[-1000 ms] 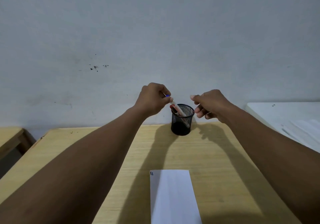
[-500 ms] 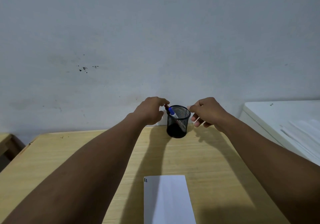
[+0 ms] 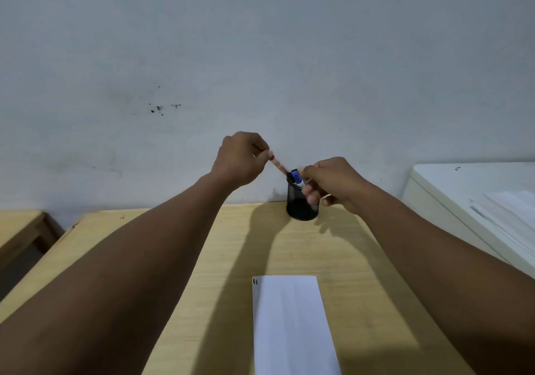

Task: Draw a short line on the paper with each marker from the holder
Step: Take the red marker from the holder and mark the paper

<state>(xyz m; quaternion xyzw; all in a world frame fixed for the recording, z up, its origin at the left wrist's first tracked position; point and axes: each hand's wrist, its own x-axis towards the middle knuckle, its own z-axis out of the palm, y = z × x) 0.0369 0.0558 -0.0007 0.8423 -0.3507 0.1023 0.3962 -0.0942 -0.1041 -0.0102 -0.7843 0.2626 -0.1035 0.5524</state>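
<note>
A black mesh holder [image 3: 299,209] stands at the far edge of the wooden table [image 3: 362,259], against the wall. My left hand [image 3: 241,159] is raised to its upper left, pinching a red-capped marker [image 3: 278,167] whose lower end is still at the holder's rim. A blue-capped marker [image 3: 296,178] leans inside the holder. My right hand [image 3: 331,182] grips the holder's right side. A white sheet of paper [image 3: 292,325] lies near me, with two short dark lines at its top left corner.
A white cabinet top [image 3: 474,183] with loose sheets stands right of the table. A second wooden table [image 3: 20,227] sits at the left, across a gap. The pale wall runs right behind the holder.
My left hand has let the blue marker rest in the holder and now lifts a red-capped one up and to the left. My right hand has closed on the holder's side.
</note>
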